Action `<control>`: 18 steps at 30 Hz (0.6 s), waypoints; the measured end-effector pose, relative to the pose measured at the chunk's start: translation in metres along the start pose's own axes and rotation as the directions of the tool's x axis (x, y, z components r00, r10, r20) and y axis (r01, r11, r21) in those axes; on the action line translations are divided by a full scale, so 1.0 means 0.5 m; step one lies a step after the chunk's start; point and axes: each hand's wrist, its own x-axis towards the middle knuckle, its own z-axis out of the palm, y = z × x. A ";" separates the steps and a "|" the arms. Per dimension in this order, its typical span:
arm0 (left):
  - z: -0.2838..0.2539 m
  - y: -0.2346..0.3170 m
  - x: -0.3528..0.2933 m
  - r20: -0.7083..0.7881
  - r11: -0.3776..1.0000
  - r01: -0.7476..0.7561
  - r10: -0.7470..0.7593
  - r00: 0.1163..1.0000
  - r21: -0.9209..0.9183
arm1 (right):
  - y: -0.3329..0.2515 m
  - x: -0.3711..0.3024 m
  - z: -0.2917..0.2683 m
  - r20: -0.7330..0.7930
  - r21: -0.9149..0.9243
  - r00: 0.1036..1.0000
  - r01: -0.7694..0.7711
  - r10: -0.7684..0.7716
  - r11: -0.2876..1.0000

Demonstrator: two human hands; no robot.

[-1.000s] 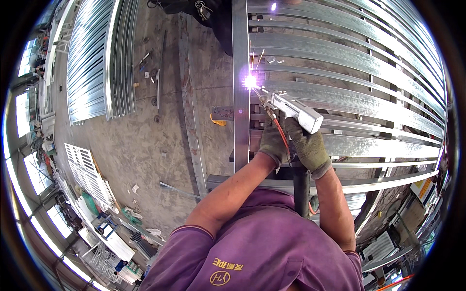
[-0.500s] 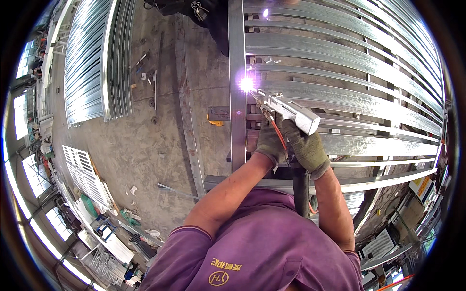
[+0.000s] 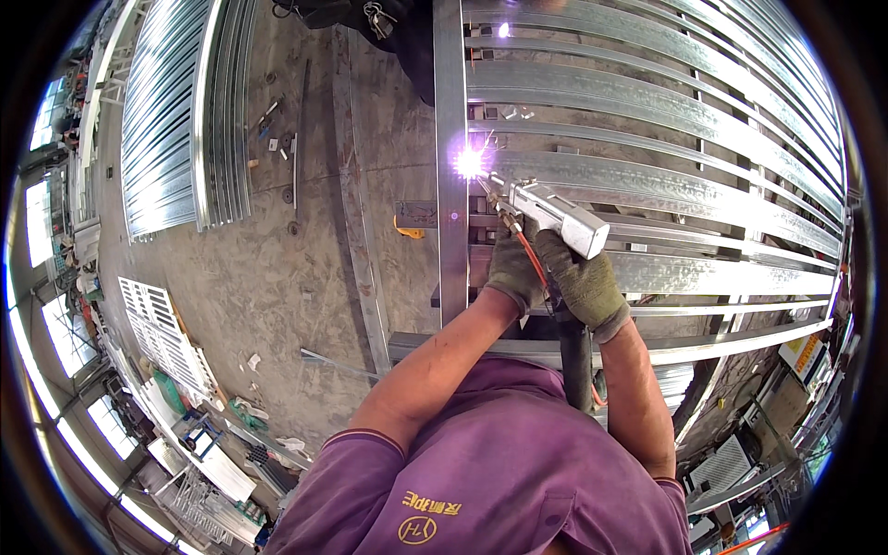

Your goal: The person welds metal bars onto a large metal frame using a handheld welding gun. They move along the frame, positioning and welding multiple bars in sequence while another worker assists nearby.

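Note:
A silver welding gun [image 3: 566, 215] points up and left, with a glaring weld spot [image 3: 470, 163] at its tip. That glare sits where a slat [image 3: 592, 173] meets the long galvanized steel bar [image 3: 452, 83]; it hides the joint itself. My right hand [image 3: 585, 285], in a green-grey work glove, is closed around the gun's grip. Beside it my gloved left hand [image 3: 514, 270] is closed at the gun's front underside, its fingers partly hidden by the gun and an orange hose [image 3: 529, 250]. A thick black hose [image 3: 573, 361] runs from the grip back toward my body.
Parallel metal slats fill the right side. At the top, dark clothing with keys [image 3: 377, 20] belongs to another person. Stacked galvanized profiles [image 3: 166, 120] lie at the far left, a white slatted panel [image 3: 162, 324] nearer. A yellow tape measure [image 3: 409, 229] lies left of the bar.
The weld glare throws off small spark streaks to its upper right now. Both hands and the gun hold almost the same place.

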 end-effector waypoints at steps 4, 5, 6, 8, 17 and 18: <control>-0.020 0.007 -0.003 0.049 0.950 -0.100 0.089 0.995 0.295 | -0.002 -0.001 0.000 0.005 -0.005 1.000 0.012 -0.012 1.000; -0.023 0.008 -0.002 0.035 0.960 -0.095 0.089 0.995 0.263 | -0.002 -0.002 -0.001 0.004 -0.020 1.000 -0.005 0.005 1.000; -0.024 0.010 -0.001 0.021 0.969 -0.091 0.089 0.996 0.232 | -0.003 -0.003 -0.002 0.012 -0.011 1.000 -0.001 0.001 1.000; -0.021 0.012 0.000 -0.041 0.964 -0.095 0.109 0.993 0.250 | -0.004 -0.005 -0.004 0.014 -0.034 1.000 -0.018 0.019 0.999; 0.008 0.011 -0.001 0.089 0.419 0.179 -0.227 0.970 -0.890 | 0.000 -0.010 -0.004 -0.013 -0.052 1.000 0.007 -0.008 0.999; 0.007 0.012 0.000 0.097 0.452 0.186 -0.213 0.972 -0.872 | 0.000 -0.010 -0.005 -0.009 -0.054 1.000 0.007 -0.007 0.999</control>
